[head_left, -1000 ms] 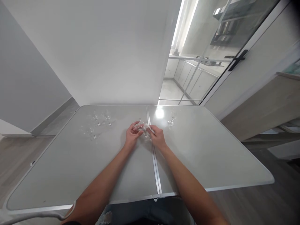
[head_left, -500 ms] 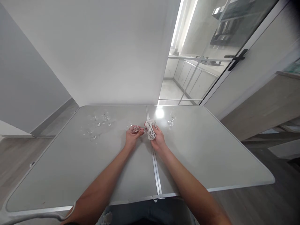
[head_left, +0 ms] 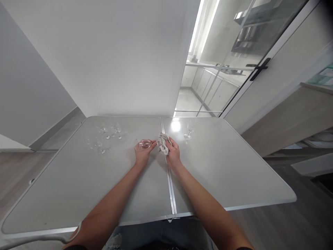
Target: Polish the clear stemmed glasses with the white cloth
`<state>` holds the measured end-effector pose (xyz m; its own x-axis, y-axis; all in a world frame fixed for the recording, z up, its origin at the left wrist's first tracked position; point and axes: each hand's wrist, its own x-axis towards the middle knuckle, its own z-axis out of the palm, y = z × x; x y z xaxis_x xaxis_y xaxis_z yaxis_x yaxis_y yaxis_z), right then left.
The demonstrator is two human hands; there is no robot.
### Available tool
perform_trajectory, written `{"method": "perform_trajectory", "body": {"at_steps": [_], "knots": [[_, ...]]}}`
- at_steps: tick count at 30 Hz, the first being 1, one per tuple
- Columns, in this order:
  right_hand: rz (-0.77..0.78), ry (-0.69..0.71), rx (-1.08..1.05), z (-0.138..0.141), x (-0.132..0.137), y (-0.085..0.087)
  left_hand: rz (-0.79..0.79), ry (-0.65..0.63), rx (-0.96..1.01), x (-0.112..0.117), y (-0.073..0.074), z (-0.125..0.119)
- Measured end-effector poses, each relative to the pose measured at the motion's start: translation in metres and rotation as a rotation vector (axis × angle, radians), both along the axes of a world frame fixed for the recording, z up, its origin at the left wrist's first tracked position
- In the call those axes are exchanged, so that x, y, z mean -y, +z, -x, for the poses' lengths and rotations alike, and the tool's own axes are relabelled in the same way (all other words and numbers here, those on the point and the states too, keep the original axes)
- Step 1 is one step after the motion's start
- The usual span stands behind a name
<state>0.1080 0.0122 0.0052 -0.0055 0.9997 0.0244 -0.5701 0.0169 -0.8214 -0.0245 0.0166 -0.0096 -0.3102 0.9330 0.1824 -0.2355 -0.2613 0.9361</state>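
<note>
As glass [head_left: 144, 143] draws left, cloth [head_left: 163, 144] bunches at stem end

Held sideways in the left hand [head_left: 142, 155], bowl outward, the glass sits farther left than a second ago, while the right hand [head_left: 172, 152] pinches the bunched cloth, apparently over the foot, which is hidden; work seems now to centre there. Beyond, clear glasses [head_left: 116, 128] cluster on the table's [head_left: 78, 194] left half and a lone glass [head_left: 188, 134] stands at right.
</note>
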Motion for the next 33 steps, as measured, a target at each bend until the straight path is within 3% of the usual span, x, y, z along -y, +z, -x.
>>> {"method": "perform_trajectory", "body": {"at_steps": [3, 8, 13, 18, 23, 29, 33], "knots": [[0.056, 0.008, 0.028, -0.002, -0.001, 0.0, -0.003, -0.032, -0.013, 0.0, 0.001, 0.001], [0.098, 0.079, 0.013, -0.003, -0.001, 0.0, -0.032, 0.042, 0.039, -0.001, 0.002, 0.002], [0.101, 0.032, 0.014, -0.002, 0.0, 0.0, 0.003, -0.09, 0.039, -0.002, 0.001, 0.003], [0.116, 0.108, 0.094, 0.001, 0.002, -0.001, -0.02, 0.034, 0.063, -0.004, -0.001, 0.004], [0.058, 0.039, 0.064, 0.001, 0.001, 0.001, 0.004, -0.038, -0.018, -0.002, -0.003, 0.002], [0.132, 0.167, 0.118, 0.005, 0.002, -0.006, -0.01, 0.097, 0.092, -0.009, -0.008, 0.007], [0.064, 0.09, 0.065, 0.006, 0.003, -0.004, -0.008, 0.029, 0.018, -0.007, -0.007, 0.007]]}}
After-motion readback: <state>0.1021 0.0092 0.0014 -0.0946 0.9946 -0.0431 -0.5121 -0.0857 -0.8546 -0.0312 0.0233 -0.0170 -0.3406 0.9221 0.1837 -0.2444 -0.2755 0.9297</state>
